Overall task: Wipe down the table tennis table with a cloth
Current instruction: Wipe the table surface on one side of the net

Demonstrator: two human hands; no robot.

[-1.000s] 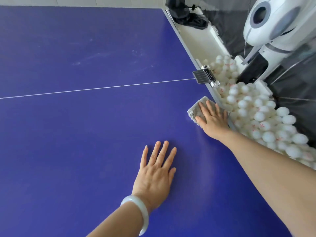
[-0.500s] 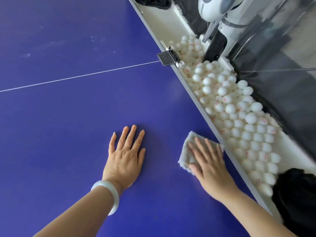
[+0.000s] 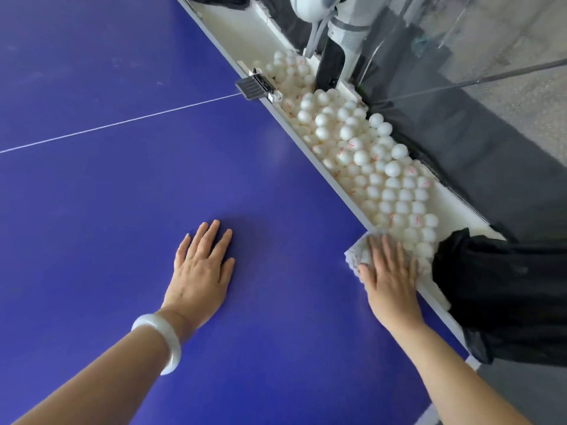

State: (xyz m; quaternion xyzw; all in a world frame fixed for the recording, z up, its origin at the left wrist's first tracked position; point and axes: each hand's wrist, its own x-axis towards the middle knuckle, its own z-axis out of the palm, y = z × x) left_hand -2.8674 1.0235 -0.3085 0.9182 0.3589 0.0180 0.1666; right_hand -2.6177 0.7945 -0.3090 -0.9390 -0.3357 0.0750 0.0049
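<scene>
The blue table tennis table fills most of the view, with a thin white line running across it. My right hand presses a small grey cloth flat against the table's right edge, fingers straight; most of the cloth is hidden under the palm. My left hand rests flat on the blue surface, fingers spread, with a white bangle on the wrist. It lies apart from the cloth, to its left.
A white trough full of several white balls runs along the table's right edge. A grey clamp grips that edge at the white line. A white ball machine stands behind, and black netting hangs at right.
My right hand has slid the cloth along the table's right edge toward me, away from the clamp. My left hand stays flat on the table. The view has tilted right.
</scene>
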